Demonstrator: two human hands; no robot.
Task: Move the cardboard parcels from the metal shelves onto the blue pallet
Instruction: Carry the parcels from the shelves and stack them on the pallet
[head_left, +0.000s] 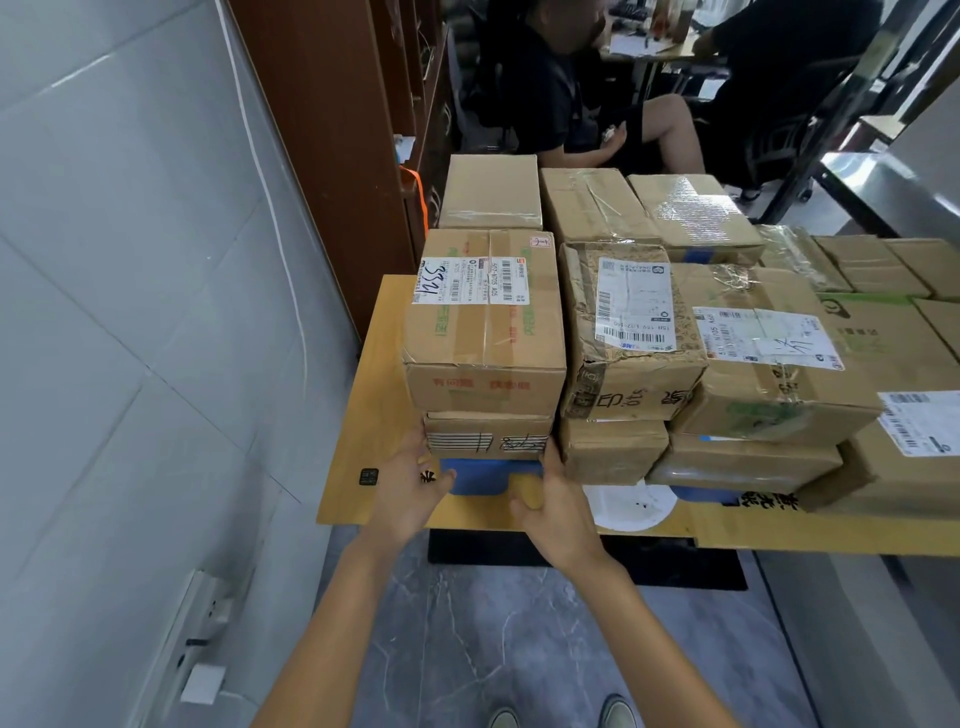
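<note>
Blue pallet (483, 475) loaded; hands (410, 488) (558, 512) flank bottom parcel (488, 436)

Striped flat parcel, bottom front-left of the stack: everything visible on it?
The striped parcel is a low, flat brown cardboard box; its near face bears black horizontal lines and a scribbled pattern. It lies level on the blue pallet, under a larger labelled box, with a plain parcel close on its right. The left hand and right hand flank its ends, fingertips at its lower corners.
</note>
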